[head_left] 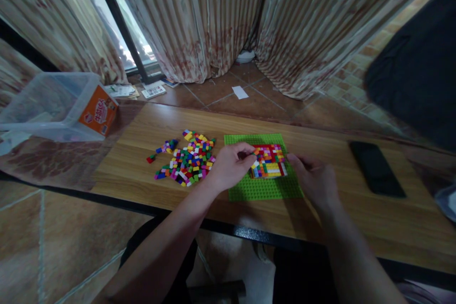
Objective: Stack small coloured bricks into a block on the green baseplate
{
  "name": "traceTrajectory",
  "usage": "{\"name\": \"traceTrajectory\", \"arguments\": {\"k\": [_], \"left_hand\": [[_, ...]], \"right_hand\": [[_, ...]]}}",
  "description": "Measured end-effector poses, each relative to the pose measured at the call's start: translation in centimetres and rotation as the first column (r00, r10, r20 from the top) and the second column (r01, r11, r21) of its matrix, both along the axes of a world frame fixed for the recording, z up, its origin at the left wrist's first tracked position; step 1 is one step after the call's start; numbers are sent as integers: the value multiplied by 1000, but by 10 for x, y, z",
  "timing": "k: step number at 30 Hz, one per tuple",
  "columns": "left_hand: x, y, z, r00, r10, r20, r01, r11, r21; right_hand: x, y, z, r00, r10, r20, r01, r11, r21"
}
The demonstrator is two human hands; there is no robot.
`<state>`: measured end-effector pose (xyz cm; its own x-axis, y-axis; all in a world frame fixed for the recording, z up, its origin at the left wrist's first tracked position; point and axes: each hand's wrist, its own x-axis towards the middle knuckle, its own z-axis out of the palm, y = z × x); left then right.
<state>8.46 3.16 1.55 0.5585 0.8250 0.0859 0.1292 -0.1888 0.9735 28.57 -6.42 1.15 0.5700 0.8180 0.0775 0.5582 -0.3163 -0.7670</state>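
Note:
A low, rectangular build of many-coloured toy bricks (pixel 268 161) sits on a green studded baseplate (pixel 265 193). At the build's left edge is my left hand (pixel 233 165), closed in a pinch. Its fingertips overlap the build's left corner, so whatever small piece they hold, if any, cannot be made out. My right hand (pixel 317 180) is on the other side, its thumb stretched toward the build's right edge and the other fingers loosely bent. No piece shows in it. Whether the thumb touches the build cannot be told. Left of the baseplate lies a pile of loose toy bricks (pixel 190 159).
The wooden table (pixel 124 161) has a dark phone (pixel 376 169) on its right. Beyond its left end stands a clear plastic bin (pixel 53 126) with an orange label. Curtains (pixel 199 23) hang behind, and a white paper (pixel 240 92) lies on the tiled floor.

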Motion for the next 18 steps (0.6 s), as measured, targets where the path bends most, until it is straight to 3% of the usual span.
{"name": "traceTrajectory", "arguments": {"k": [18], "left_hand": [[-1,0,3,1000,-15,1,15,1000,-20]], "right_hand": [[-5,8,-15,977,-21,-213,36,997,65]]}}
